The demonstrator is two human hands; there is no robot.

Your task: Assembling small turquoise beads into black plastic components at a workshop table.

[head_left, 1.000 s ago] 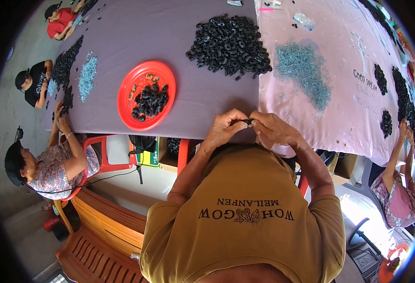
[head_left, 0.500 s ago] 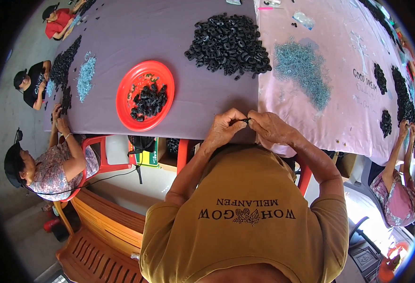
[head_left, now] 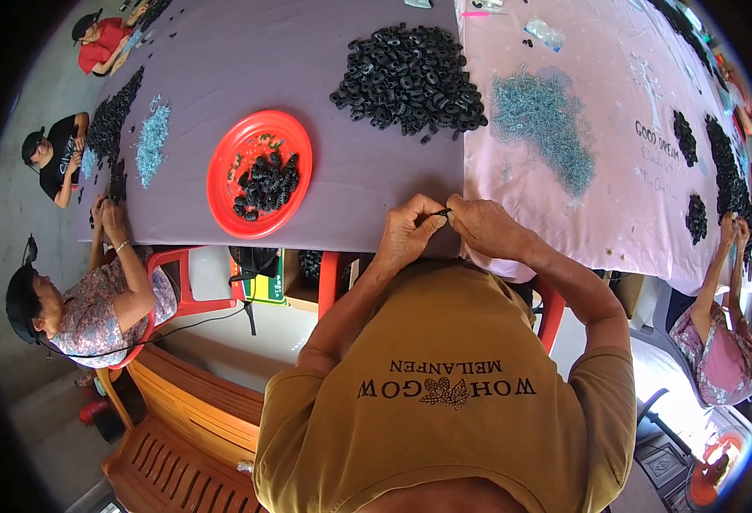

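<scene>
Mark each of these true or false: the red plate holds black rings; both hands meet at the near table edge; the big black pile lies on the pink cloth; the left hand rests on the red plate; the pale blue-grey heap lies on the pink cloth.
1. The red plate holds black rings. True.
2. The left hand and right hand meet at the near table edge, pinching a small dark piece. True.
3. The big black pile lies on the pink cloth. False: it lies on the purple cloth.
4. The left hand rests on the red plate. False: it is apart from the plate.
5. The blue-grey heap lies on the pink cloth. True.
</scene>
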